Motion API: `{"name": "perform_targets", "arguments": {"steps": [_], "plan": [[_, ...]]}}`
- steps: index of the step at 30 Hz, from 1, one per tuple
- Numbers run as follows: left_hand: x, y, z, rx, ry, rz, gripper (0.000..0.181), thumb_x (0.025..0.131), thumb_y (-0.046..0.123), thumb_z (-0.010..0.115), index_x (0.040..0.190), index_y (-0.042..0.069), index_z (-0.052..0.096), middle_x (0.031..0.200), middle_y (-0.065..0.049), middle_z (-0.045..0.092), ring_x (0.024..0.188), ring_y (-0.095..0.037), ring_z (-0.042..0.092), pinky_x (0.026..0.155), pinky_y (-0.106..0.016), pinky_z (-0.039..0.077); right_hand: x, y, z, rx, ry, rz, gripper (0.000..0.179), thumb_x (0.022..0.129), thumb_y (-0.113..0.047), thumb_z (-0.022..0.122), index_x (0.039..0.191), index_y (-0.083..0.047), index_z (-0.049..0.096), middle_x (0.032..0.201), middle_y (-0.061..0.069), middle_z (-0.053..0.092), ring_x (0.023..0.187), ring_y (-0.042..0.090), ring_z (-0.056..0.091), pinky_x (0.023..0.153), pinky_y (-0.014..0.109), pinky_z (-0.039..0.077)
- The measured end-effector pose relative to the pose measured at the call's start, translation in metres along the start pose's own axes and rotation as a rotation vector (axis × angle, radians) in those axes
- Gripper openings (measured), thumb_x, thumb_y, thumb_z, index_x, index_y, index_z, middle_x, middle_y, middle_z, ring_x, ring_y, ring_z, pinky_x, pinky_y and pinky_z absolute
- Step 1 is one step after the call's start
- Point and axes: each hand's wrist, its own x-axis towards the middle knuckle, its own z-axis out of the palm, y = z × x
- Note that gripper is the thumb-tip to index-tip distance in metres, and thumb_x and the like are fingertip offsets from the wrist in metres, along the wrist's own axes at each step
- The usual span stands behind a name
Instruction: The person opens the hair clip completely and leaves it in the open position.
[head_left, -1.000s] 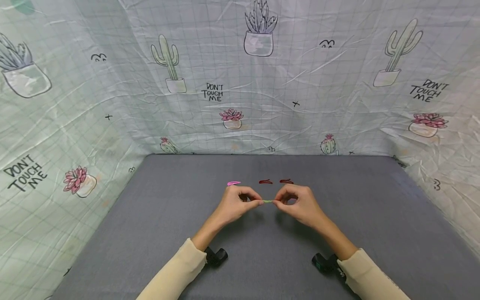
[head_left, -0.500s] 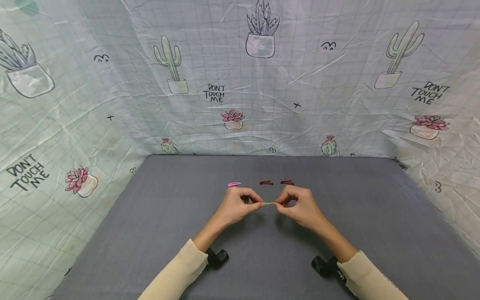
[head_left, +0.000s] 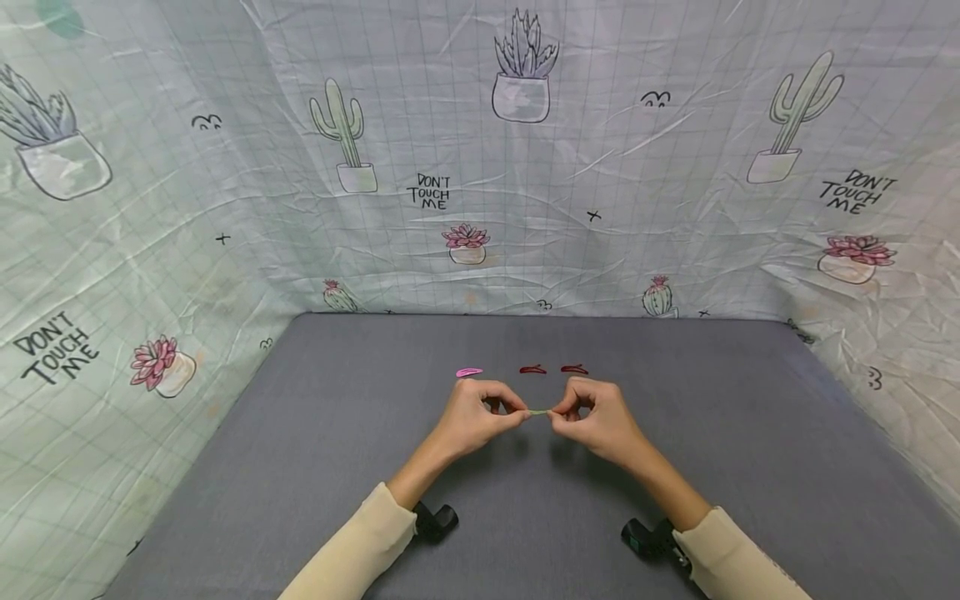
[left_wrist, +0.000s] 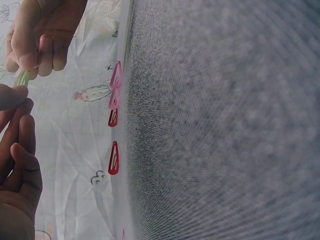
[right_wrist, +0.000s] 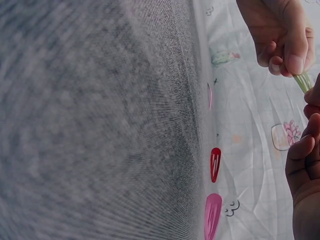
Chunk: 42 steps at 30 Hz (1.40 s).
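Observation:
A small green hair clip [head_left: 537, 412] is held level above the table between both hands. My left hand [head_left: 474, 415] pinches one end between thumb and forefinger. The other end is in the thumb and fingertips of my right hand [head_left: 600, 419]. Both wrist views show the clip's slim light-green strips [left_wrist: 22, 78] [right_wrist: 303, 82] in the gap; its ends are covered by fingertips. Beyond the hands lie a pink hair clip [head_left: 469, 372] and two dark red hair clips [head_left: 532, 369] [head_left: 574, 369]. In the left wrist view, more pink clips [left_wrist: 115, 75] appear past the red ones.
A grey cloth-covered table [head_left: 360, 400] extends around the hands. Behind it and along the sides hangs a pale sheet [head_left: 525, 183] printed with cacti. Black wrist cameras [head_left: 437, 522] [head_left: 647, 540] sit under the cream sleeves.
Both hands stay in nearly the same place, still pinching the green hair clip. The clip looks slightly thinner in the head view now. The head view has tilted slightly.

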Motion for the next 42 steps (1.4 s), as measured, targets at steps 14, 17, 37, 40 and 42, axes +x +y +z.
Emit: {"name": "perform_targets", "arguments": {"steps": [14, 17, 37, 40, 42], "plan": [[0.0014, 0.0004, -0.0019, 0.015, -0.017, -0.009, 0.010, 0.084, 0.009, 0.083, 0.080, 0.017, 0.081, 0.076, 0.004, 0.076, 0.066, -0.003, 0.063, 0.058, -0.032, 0.052, 0.0010, -0.0017, 0.0024, 0.007, 0.018, 0.025, 0.034, 0.071, 0.024, 0.072, 0.066, -0.008, 0.059, 0.062, 0.005, 0.056, 0.054, 0.004, 0.048, 0.051, 0.022, 0.043], [0.0017, -0.0005, -0.0016, 0.023, -0.013, -0.002, 0.010, 0.084, 0.008, 0.082, 0.080, 0.017, 0.081, 0.076, 0.004, 0.076, 0.065, -0.003, 0.062, 0.057, -0.032, 0.051, 0.0011, -0.0016, 0.0035, 0.006, 0.020, 0.040, 0.034, 0.071, 0.023, 0.071, 0.066, -0.008, 0.059, 0.062, 0.005, 0.057, 0.054, 0.004, 0.049, 0.051, 0.023, 0.044], [0.0024, -0.0041, -0.0015, 0.039, 0.005, 0.042, 0.012, 0.082, 0.004, 0.081, 0.079, 0.016, 0.081, 0.075, 0.004, 0.076, 0.065, -0.002, 0.060, 0.058, -0.030, 0.052, 0.0025, -0.0004, 0.0071, 0.006, 0.043, 0.040, 0.033, 0.071, 0.024, 0.070, 0.066, -0.006, 0.059, 0.062, 0.005, 0.056, 0.054, 0.005, 0.046, 0.050, 0.022, 0.041], [0.0029, -0.0049, -0.0015, 0.038, 0.009, 0.051, 0.011, 0.082, 0.004, 0.081, 0.079, 0.015, 0.081, 0.075, 0.003, 0.076, 0.065, -0.001, 0.060, 0.057, -0.030, 0.052, 0.0027, -0.0002, 0.0076, -0.001, 0.048, 0.046, 0.033, 0.071, 0.024, 0.070, 0.066, -0.007, 0.058, 0.063, 0.005, 0.056, 0.054, 0.005, 0.046, 0.050, 0.022, 0.041], [0.0033, -0.0056, -0.0016, 0.040, 0.013, 0.057, 0.011, 0.082, 0.005, 0.081, 0.079, 0.015, 0.081, 0.075, 0.003, 0.076, 0.065, -0.001, 0.060, 0.057, -0.030, 0.052, 0.0030, -0.0003, 0.0079, -0.005, 0.050, 0.049, 0.034, 0.071, 0.024, 0.070, 0.066, -0.007, 0.058, 0.063, 0.005, 0.056, 0.054, 0.004, 0.046, 0.051, 0.021, 0.041]]}}
